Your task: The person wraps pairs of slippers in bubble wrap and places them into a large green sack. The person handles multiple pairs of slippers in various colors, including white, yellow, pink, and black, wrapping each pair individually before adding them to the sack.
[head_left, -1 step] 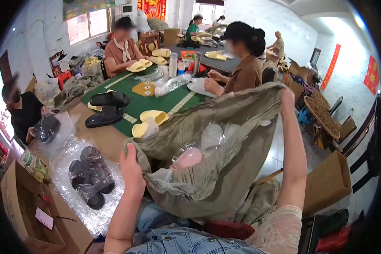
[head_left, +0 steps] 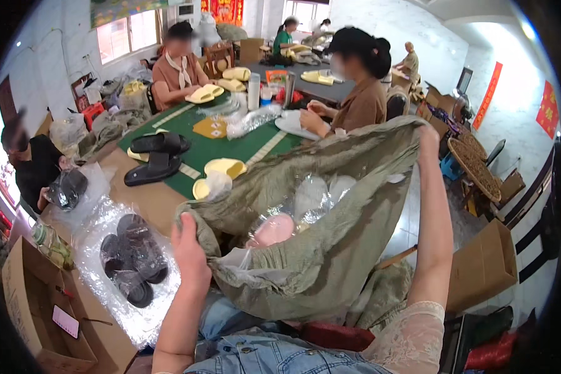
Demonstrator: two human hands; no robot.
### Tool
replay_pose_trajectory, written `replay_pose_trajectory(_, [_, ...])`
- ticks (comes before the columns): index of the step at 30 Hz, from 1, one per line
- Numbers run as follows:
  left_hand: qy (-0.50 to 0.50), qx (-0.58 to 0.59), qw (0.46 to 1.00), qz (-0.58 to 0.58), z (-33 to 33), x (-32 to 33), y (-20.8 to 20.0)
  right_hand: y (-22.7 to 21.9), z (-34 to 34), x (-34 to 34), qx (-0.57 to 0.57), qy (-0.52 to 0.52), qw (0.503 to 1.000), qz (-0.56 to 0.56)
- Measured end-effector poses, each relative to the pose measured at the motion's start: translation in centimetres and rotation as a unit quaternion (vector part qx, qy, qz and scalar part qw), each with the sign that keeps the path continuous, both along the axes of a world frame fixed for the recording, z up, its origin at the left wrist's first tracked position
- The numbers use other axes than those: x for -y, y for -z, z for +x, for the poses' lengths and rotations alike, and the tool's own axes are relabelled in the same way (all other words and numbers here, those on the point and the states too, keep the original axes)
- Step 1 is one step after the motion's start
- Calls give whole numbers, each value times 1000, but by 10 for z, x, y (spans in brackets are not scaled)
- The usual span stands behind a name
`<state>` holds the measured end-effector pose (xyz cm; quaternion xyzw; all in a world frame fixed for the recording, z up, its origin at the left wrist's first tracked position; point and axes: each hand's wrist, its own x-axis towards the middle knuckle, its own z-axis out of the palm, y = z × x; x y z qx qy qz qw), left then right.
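Between my hands hangs a large olive-green woven sack (head_left: 361, 230), its mouth held wide. My left hand (head_left: 192, 258) is closed on the rim at the left, thumb up. High on the right, my right hand (head_left: 427, 141) grips the opposite rim, arm stretched out. Inside lie a pink slipper (head_left: 274, 229) in clear plastic and pale slippers (head_left: 311, 193), also in clear wrapping. Folds of the sack hide whatever is deeper. Left of my left hand, dark slippers (head_left: 134, 249) rest on shiny clear plastic bags (head_left: 93, 274).
Black slippers (head_left: 159, 159) and yellow slippers (head_left: 225, 167) lie on the green table mat (head_left: 255, 140). An open cardboard box (head_left: 25, 324) stands near left; another carton (head_left: 483, 268) is at right. Co-workers sit around the table. A round woven tray (head_left: 474, 165) is farther right.
The sack's mouth has shifted slightly and its contents show more plainly. My left hand has moved a little left; both hands keep their hold.
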<state>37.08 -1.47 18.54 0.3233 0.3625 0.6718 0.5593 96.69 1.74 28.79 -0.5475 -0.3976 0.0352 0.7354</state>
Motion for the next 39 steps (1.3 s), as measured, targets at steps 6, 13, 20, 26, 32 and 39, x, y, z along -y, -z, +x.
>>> replay_pose_trajectory(6, [110, -160, 979, -54, -21, 47, 77, 71, 67, 77, 225, 206, 921, -242])
replay_pose_trajectory(13, [200, -116, 971, -58, -34, 82, 98, 176, -48, 133, 96, 159, 925, -330])
replay_pose_trajectory(20, [268, -203, 941, -29, -25, 90, 104, 153, -201, 201, -217, -138, 851, -458])
replay_pose_trajectory(26, [194, -203, 959, -48, -15, 70, 93, 190, -195, 170, -298, -182, 932, -100])
replay_pose_trajectory(32, [174, -77, 981, -23, -9, 45, 27, 78, -119, 176, -227, -53, 961, 149])
replay_pose_trajectory(39, [302, -223, 924, -79, -27, 63, 122, 97, -112, 245, -209, -10, 976, -65])
